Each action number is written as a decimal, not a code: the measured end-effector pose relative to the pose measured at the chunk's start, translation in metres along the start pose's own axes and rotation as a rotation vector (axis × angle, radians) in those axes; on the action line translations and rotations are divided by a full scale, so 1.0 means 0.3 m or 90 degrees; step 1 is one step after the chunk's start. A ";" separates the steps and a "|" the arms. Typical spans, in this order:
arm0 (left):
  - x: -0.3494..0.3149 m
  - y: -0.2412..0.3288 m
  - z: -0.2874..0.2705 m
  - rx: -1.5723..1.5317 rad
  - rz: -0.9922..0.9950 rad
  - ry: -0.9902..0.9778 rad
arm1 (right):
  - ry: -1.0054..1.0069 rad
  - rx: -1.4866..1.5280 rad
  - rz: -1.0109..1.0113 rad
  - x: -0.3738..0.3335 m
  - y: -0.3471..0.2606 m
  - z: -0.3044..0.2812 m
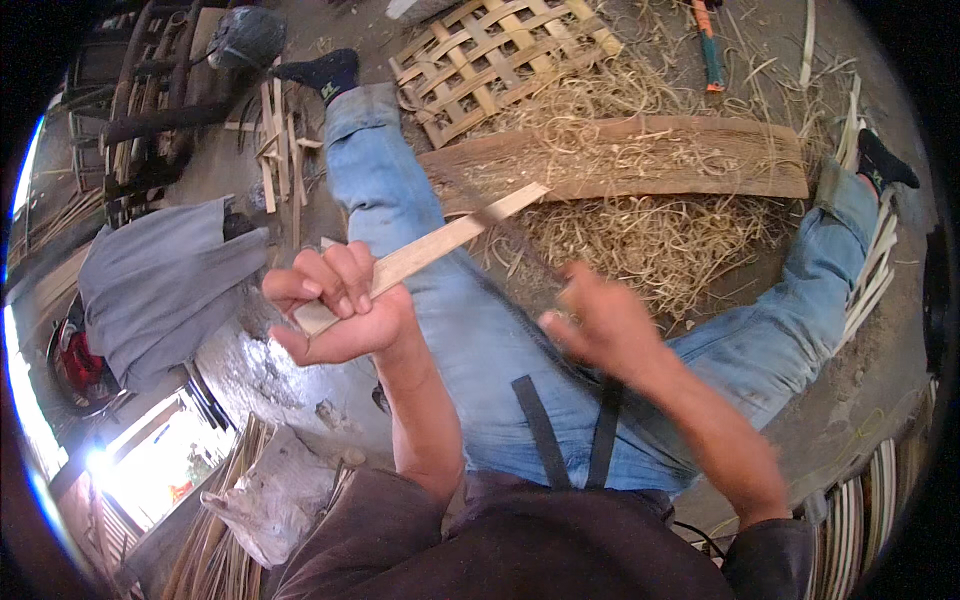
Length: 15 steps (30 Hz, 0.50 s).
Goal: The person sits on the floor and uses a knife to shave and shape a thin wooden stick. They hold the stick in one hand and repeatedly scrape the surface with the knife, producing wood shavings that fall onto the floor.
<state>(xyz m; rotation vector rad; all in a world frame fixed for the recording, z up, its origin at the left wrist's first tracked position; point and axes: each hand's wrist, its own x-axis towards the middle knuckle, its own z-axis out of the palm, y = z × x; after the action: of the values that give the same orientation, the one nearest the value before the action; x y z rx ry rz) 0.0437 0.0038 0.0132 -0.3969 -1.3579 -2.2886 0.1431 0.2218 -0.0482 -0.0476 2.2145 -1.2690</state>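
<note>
My left hand [345, 300] is closed round a flat, pale bamboo strip [430, 248], which slants up and to the right across my left thigh. The fingers wrap over the strip's lower end. My right hand [605, 320], smeared by motion, grips a knife whose dark, thin blade [525, 243] runs up and left. That blade crosses the strip near its upper end; its handle is mostly hidden in my fist.
Beyond the strip, a long wooden board [660, 160] lies between my outstretched legs, with curly shavings [650, 255] heaped around it. A woven lattice panel [500, 60] and a tool with an orange-and-green handle [711, 60] lie farther off. Grey cloth [160, 285] hangs at left.
</note>
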 end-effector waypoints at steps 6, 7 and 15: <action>0.002 -0.007 0.042 0.020 -0.014 0.021 | -0.038 0.093 -0.033 -0.036 -0.058 0.070; 0.005 -0.006 0.039 0.045 -0.015 -0.023 | -0.034 0.112 0.026 0.009 -0.003 0.065; 0.004 0.014 0.008 0.036 -0.028 -0.022 | -0.055 -0.001 0.087 0.104 0.100 0.064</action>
<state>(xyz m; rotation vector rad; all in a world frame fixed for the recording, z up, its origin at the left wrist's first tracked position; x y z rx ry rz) 0.0449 0.0039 0.0178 -0.3935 -1.4580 -2.2822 0.1342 0.2136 -0.0941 0.0477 2.1077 -1.1694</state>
